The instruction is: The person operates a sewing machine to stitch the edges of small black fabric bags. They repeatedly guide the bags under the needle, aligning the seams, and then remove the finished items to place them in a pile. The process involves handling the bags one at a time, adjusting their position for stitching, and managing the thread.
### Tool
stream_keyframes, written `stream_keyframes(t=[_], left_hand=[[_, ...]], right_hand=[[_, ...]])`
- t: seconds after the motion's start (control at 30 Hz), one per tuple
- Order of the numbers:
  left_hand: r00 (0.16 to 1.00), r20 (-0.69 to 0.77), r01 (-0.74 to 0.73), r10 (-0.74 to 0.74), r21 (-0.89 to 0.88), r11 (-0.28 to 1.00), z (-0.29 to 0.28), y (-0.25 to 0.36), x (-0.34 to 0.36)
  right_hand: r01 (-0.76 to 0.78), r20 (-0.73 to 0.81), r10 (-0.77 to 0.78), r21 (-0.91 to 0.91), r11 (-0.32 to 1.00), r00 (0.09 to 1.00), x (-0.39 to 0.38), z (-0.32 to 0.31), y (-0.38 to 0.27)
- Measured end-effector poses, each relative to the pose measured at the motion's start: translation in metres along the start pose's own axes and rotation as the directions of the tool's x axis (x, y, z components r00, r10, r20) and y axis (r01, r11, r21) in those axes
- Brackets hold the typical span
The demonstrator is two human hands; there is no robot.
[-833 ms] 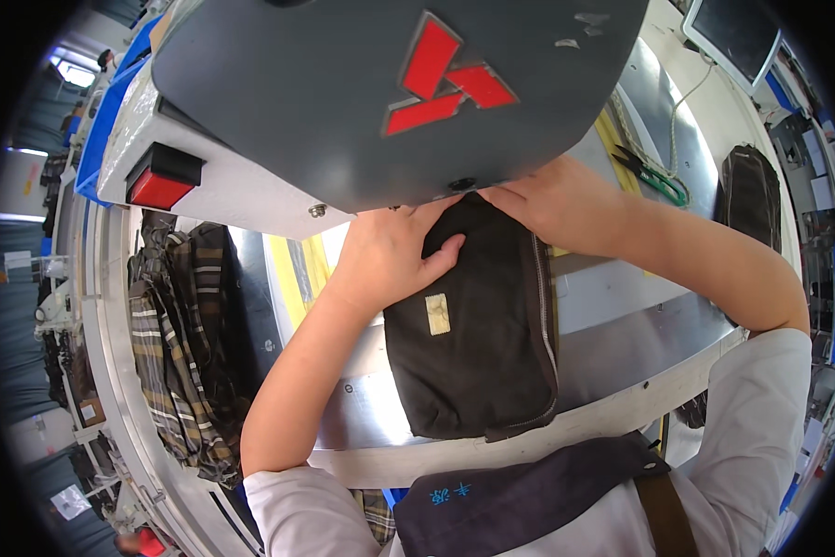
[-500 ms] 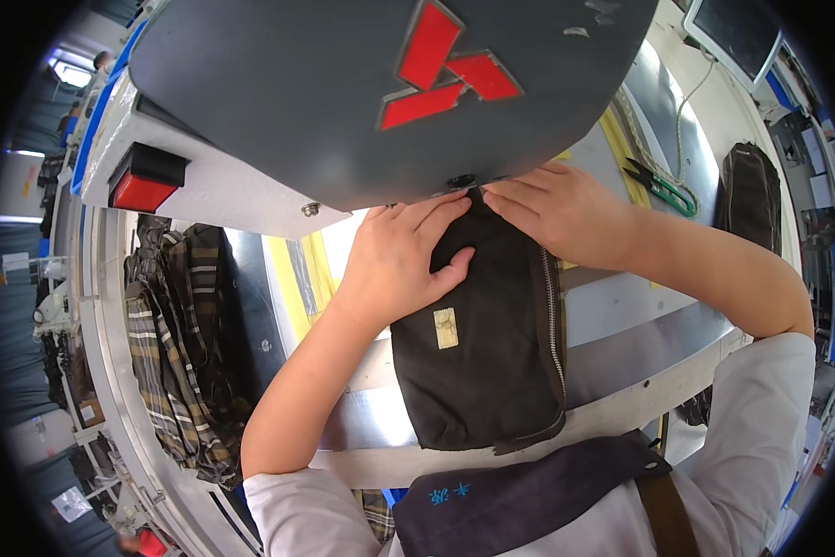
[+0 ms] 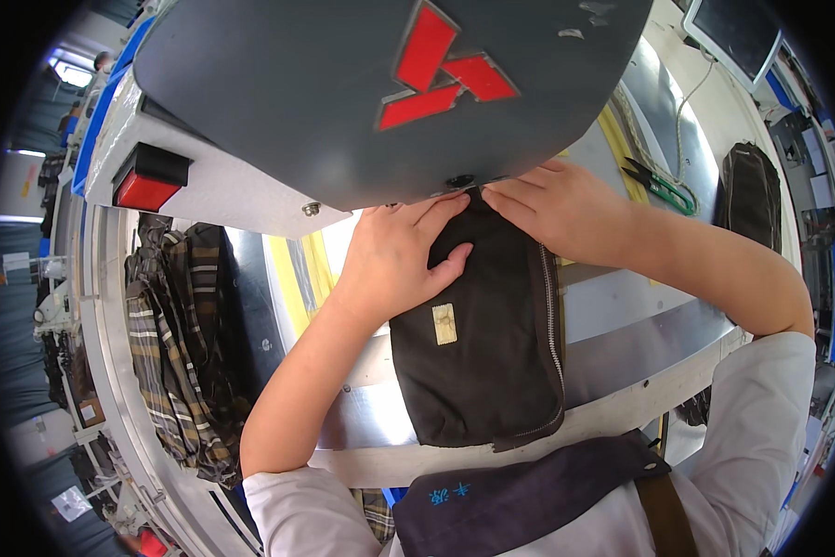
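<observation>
The dark pouch (image 3: pixel 482 362) lies on the worktop (image 3: pixel 631 343), centre, its far end beside the grey machine head (image 3: pixel 297 121). Left hand (image 3: pixel 387 255): at the pouch's 11 o'clock, grip released, thumb apart from fingers. Right hand (image 3: pixel 571 213): at its 1 o'clock edge; whether that grip is closed cannot be told. Judged risks: uneven pressure could skew the cloth; fingertips near the head could be caught. Long axis: roughly 12 to 6 o'clock, narrow end toward 12.

We see matt cloth on the pouch (image 3: pixel 482 371), shiny metal along its zip (image 3: pixel 552 320), a smooth satin machine housing (image 3: pixel 297 111) and a glossy metal worktop (image 3: pixel 613 351)
</observation>
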State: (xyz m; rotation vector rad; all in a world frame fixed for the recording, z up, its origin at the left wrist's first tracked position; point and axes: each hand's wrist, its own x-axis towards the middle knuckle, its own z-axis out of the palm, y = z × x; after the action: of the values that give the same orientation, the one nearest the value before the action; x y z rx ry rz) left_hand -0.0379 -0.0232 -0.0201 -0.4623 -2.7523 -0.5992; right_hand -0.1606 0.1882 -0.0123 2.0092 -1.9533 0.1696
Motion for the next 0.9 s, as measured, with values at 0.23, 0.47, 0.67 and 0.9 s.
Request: stream_keyframes(t=[0.23, 0.47, 0.67, 0.9], left_hand=[[1.000, -0.016, 0.000, 0.000, 0.003, 1.000, -0.001, 0.000, 0.000], [0.997, -0.034, 0.071, -0.069, 0.046, 0.996, 0.002, -0.010, 0.003], [0.998, -0.064, 0.017, -0.014, 0.051, 0.999, 0.002, -0.009, 0.004], [0.997, -0.070, 0.024, -0.021, 0.033, 0.999, 0.003, -0.010, 0.000]], right_hand=[[-0.002, -0.008, 0.002, 0.000, 1.000, 1.000, 0.001, -0.002, -0.002], [-0.006, -0.052, 0.003, -0.065, 0.998, 0.999, 0.007, 0.005, 0.008], [-0.011, -0.039, 0.010, -0.025, 1.000, 0.999, 0.004, 0.005, 0.007], [-0.019, -0.053, 0.019, 0.003, 1.000, 0.998, 0.006, 0.004, 0.004]])
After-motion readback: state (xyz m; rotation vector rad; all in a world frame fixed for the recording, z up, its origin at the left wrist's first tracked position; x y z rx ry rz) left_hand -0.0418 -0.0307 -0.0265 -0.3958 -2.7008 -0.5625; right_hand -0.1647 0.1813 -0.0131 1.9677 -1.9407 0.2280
